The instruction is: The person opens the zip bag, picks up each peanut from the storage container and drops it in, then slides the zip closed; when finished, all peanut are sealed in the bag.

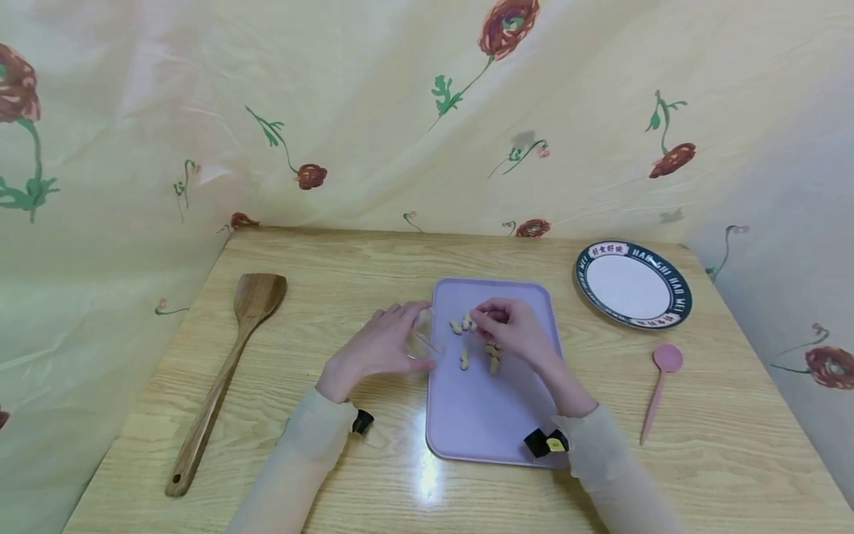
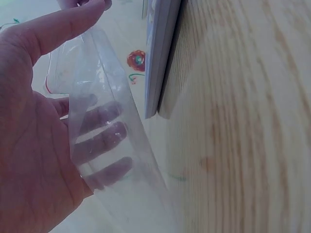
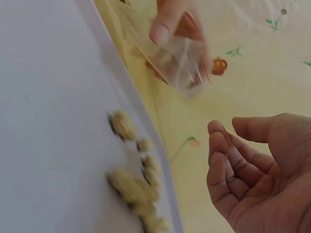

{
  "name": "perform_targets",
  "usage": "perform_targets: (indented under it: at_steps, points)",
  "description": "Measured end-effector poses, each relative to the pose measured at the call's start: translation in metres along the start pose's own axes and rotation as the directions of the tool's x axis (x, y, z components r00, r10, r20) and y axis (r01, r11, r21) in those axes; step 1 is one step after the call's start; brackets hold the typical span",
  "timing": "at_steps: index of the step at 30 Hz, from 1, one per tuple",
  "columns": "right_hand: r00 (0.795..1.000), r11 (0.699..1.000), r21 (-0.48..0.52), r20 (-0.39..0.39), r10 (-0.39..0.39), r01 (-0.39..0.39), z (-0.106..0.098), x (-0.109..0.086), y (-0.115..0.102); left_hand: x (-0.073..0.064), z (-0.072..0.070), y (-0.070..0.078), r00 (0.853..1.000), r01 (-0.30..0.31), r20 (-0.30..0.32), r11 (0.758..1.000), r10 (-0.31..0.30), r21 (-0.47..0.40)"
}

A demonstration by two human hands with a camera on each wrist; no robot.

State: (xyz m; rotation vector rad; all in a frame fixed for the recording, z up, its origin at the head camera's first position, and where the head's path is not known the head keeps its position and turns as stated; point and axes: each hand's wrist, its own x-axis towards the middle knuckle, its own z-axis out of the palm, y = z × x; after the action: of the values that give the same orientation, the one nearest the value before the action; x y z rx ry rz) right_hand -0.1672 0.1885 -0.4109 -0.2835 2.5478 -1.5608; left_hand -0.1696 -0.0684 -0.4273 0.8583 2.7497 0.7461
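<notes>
My left hand [image 1: 376,348] is beside the tray's left edge, thumb and fingers spread around a clear plastic bag [image 2: 109,82]. Through its film the fingers show in the left wrist view, and a red line runs along one edge. Over the lilac tray [image 1: 490,426] hovers my right hand [image 1: 510,326], fingers bent and thumb close to the fingertips. A small gap with nothing in it shows between them in the right wrist view. Several unshelled peanuts [image 3: 133,189] lie loosely grouped on the tray, some right beneath the right hand in the head view.
A wooden spatula [image 1: 223,371] lies along the table's left side. At the back right sits a white plate [image 1: 627,285] with a dark lettered rim, and a pink spoon [image 1: 660,382] lies in front of it. A flowered cloth [image 1: 373,111] hangs behind the table.
</notes>
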Motion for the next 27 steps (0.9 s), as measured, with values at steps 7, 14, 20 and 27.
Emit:
perform_targets:
  at_steps: [7, 14, 20, 27]
  points:
    - [0.993, 0.975, -0.191, 0.033, -0.113, 0.117, -0.04, 0.003, 0.011, 0.0, -0.001, -0.004, 0.999, -0.002, 0.037, 0.998, 0.004, -0.067]
    - [0.988, 0.911, -0.385, 0.095, -0.12, 0.147, -0.059, -0.003, 0.038, 0.0, -0.001, -0.008, 0.998, 0.007, 0.062, 0.997, -0.001, -0.082]
    - [0.994, 0.874, -0.478, 0.096, -0.05, 0.09, -0.055, -0.011, 0.051, -0.001, -0.003, -0.011, 0.997, 0.015, 0.077, 0.993, -0.006, -0.118]
    - [0.995, 0.879, -0.474, 0.104, 0.003, 0.047, -0.051, -0.016, 0.05, -0.003, -0.005, -0.015, 0.995, 0.044, 0.098, 0.991, -0.032, -0.125]
